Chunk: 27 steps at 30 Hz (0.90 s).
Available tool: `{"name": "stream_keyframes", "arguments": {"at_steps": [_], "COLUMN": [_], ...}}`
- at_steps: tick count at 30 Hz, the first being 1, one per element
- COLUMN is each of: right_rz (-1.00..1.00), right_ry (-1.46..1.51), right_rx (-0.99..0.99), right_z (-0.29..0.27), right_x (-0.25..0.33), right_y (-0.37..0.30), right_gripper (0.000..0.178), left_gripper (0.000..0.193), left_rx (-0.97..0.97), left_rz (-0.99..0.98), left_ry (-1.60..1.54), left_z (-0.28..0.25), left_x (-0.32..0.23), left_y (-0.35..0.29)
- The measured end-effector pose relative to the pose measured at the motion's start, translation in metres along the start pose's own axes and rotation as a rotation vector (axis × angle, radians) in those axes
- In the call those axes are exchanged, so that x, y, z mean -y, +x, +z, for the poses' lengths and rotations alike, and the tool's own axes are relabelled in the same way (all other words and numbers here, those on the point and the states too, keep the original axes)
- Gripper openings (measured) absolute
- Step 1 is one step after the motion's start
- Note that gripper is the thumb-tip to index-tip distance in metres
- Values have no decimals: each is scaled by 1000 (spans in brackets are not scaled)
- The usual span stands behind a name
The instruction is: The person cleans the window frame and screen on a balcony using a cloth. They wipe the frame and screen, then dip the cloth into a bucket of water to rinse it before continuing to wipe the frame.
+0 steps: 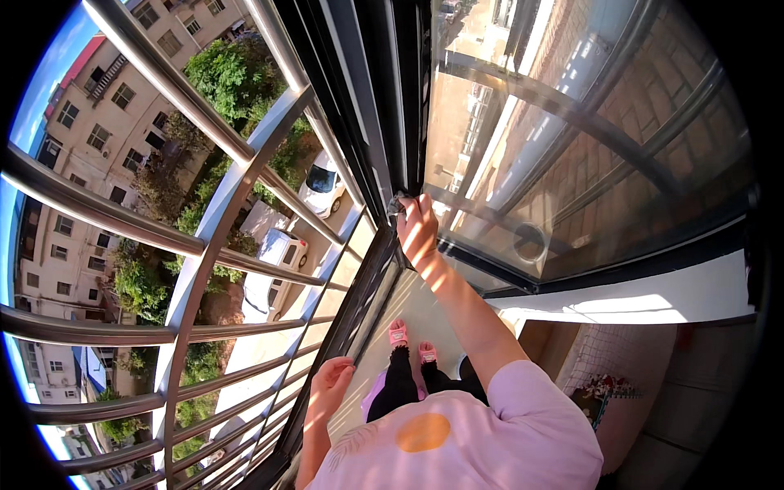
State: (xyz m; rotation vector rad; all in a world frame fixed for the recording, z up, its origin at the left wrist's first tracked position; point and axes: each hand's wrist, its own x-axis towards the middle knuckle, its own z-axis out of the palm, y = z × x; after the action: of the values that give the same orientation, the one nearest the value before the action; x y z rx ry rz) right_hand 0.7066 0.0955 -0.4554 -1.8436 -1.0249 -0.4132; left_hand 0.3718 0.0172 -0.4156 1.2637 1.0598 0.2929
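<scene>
My right hand [416, 229] is stretched forward, its fingers pinched round a small, dark grey crumpled cloth [396, 202]. The cloth presses against the black window frame [384, 122], low in the corner where the upright meets the glass pane. Part of the cloth is hidden by my fingers. Lower and to the left, my left hand [330, 384] hangs beside the black sill rail [343, 322]. Its fingers are loosely bent and apart, with nothing seen in them.
Curved metal security bars [204, 245] stand outside on the left, with parked cars [322, 184], trees and a building beyond. A glass window pane [563, 147] reflects bars and brickwork on the right. Below are my pink slippers [398, 333] on the floor and a patterned cloth [612, 359].
</scene>
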Motion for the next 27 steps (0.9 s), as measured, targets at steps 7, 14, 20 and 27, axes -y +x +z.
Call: {"name": "stream_keyframes", "arguments": {"at_steps": [7, 14, 20, 27], "right_rz": [274, 1397, 1696, 1395], "right_ry": [49, 912, 1357, 1261], "right_rx": [136, 607, 704, 947], "right_z": [50, 22, -46, -43], "right_x": [-51, -117, -78, -39], "right_y": [-70, -144, -160, -133], "right_gripper": [21, 26, 20, 32], "left_gripper": [18, 16, 17, 17], "left_rx": [-37, -59, -139, -196], "left_rz": [-102, -43, -22, -9], "left_ry": [0, -29, -29, -132], "left_z": [5, 8, 4, 17], "left_x": [25, 48, 51, 71], "left_y": [-14, -22, -36, -74]}}
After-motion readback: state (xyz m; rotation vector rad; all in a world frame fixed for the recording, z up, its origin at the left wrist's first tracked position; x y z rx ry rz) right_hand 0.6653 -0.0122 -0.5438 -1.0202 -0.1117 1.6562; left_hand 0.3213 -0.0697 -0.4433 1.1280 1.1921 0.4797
